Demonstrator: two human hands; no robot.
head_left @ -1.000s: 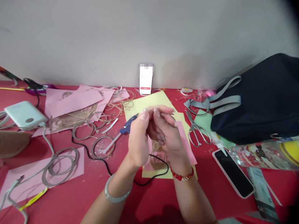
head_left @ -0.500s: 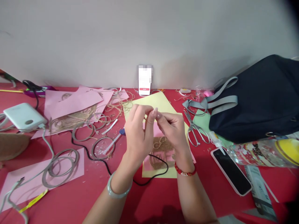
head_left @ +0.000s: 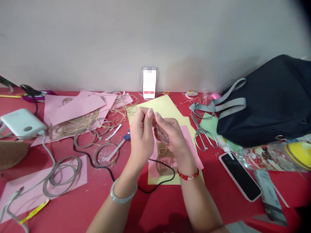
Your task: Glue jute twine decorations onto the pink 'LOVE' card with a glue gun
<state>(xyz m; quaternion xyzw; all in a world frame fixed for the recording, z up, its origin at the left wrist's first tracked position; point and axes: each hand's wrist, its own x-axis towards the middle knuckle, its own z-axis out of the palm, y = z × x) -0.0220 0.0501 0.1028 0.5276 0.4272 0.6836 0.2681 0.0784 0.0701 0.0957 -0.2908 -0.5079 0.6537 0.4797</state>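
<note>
My left hand (head_left: 142, 137) and my right hand (head_left: 170, 134) are raised over the sheets, their thumbs and fingertips nearly meeting. The left fingers are curled in with the thumb pressed on them. On the right, thumb and index finger pinch close by; anything between the fingertips is too small to make out. Below lies a pink sheet (head_left: 191, 147) on a yellow sheet (head_left: 161, 105). On the pink sheet is a brown twine piece (head_left: 164, 166) with a looped cord, partly hidden by my right hand. A black cable (head_left: 157, 187) crosses the sheets.
Scissors (head_left: 204, 134), a phone (head_left: 240, 176), a clear bottle (head_left: 269, 157) and a dark bag (head_left: 264, 103) lie right. Leftward are pink papers (head_left: 75, 108) with twine, rings of grey cord (head_left: 107, 165), a glue stick (head_left: 115, 150) and a power bank (head_left: 23, 124). Another phone (head_left: 149, 85) leans on the wall.
My right hand has turned and lowered slightly to the left, its fingers now angled downward. The left thumb has risen. More of the pink sheet shows on the right.
</note>
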